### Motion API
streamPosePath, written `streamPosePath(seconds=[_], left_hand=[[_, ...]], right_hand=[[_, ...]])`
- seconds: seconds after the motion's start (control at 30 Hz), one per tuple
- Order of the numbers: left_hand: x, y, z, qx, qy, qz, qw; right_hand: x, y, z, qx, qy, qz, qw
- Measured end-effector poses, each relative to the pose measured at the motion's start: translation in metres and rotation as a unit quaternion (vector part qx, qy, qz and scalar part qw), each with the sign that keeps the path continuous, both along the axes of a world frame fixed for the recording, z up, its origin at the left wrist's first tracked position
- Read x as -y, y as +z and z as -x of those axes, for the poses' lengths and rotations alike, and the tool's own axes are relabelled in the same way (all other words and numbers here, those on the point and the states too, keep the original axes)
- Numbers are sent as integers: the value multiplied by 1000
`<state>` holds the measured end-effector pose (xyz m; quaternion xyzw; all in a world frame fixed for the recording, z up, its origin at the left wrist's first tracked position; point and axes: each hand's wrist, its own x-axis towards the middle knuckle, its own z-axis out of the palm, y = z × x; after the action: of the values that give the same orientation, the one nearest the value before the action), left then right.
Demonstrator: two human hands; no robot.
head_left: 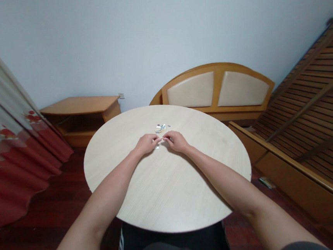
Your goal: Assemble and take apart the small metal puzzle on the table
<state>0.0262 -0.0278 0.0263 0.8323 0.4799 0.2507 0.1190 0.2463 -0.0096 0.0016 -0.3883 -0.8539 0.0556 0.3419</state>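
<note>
My left hand (pixel 148 143) and my right hand (pixel 176 140) meet over the middle of a round, pale wood-grain table (pixel 172 186). Their fingertips are pinched together, almost touching, around something small and light whose kind I cannot make out. Just beyond my fingers lies a little heap of small flat pieces (pixel 160 128), some silvery and shiny. One dark piece (pixel 169 126) sits apart on the right of the heap. A small pale piece (pixel 157 147) lies on the table below my left fingertips, partly covered by them.
Behind the table stand a low wooden cabinet (pixel 80 105) and a headboard (pixel 191 91) with cream panels. Red and white curtains (pixel 14 154) hang at the left. Slatted wooden panels (pixel 312 89) and a long wooden bed rail (pixel 293 172) stand at the right.
</note>
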Motion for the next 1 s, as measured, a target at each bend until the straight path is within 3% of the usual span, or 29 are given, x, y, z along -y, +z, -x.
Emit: streamPosePath(seconds=[1.0], left_hand=[[4, 3, -3, 32, 10, -6, 999]], right_hand=[[2, 1, 1, -32, -6, -15, 999]])
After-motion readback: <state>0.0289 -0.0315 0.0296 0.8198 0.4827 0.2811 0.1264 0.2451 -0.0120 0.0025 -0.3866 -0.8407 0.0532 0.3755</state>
